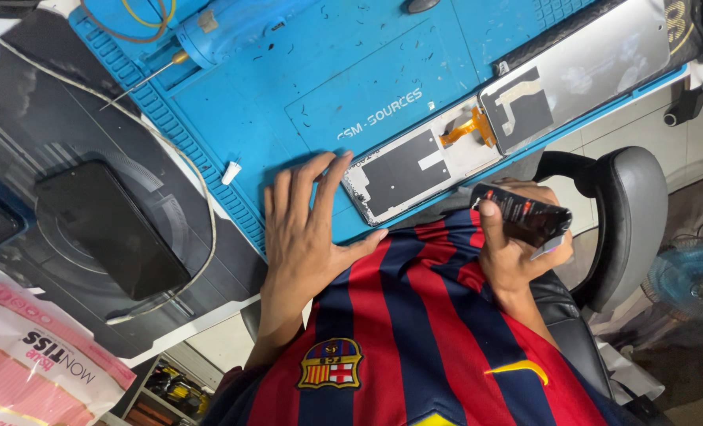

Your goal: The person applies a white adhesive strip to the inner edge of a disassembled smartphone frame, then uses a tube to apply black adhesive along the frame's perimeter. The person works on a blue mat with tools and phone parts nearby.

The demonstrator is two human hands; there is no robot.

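Observation:
My left hand [308,229] lies flat, fingers spread, on the front edge of a blue repair mat [351,71]. Its thumb points toward a phone screen panel [410,170] that lies face down with an orange flex cable [468,128] at its far end. My right hand [513,252] is held off the table edge over my striped shirt. It grips a small flat black object with red marks [525,213], thumb pressed on its near end. A second, larger silver panel [580,67] lies past the flex cable.
A black phone [111,229] rests on a dark mat [44,134] at the left, ringed by a white cable [205,205]. A needle-tipped tool [150,77] and a small white cap [231,172] lie on the blue mat. A pink tissue pack [28,363], black chair [619,221] and blue fan [694,280] stand around.

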